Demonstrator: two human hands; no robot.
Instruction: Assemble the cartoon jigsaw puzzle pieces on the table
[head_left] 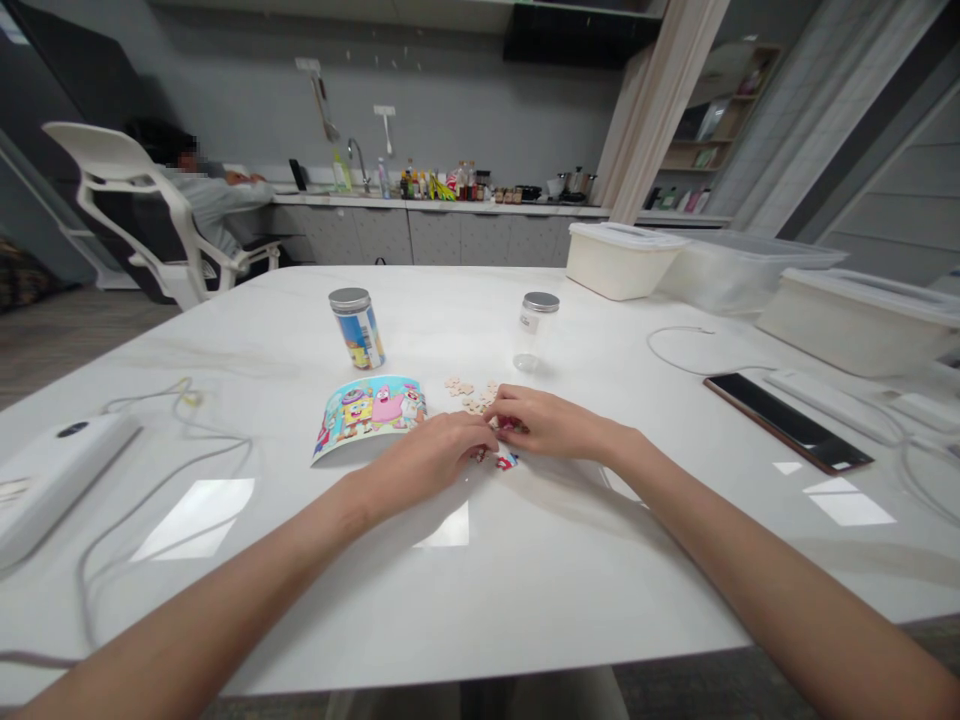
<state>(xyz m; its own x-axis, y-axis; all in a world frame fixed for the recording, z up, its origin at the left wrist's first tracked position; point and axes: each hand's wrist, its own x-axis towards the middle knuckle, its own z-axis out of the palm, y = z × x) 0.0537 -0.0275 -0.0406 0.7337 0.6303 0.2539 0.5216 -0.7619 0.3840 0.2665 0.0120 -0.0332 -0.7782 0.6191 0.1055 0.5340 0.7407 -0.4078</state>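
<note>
My left hand and my right hand meet at the middle of the white table, fingers curled and pinched over small coloured puzzle pieces. Which piece each hand grips is hidden by the fingers. Several loose wooden puzzle pieces lie face down just beyond the hands. A curled cartoon picture card lies to the left of my left hand. Behind it stands a lidded jar with a colourful label. A clear, empty-looking lidded jar stands beyond my right hand.
A dark phone and white cables lie at right, with white lidded bins behind. A white device with cords sits at left. A person sits in a white chair far left, by a kitchen counter.
</note>
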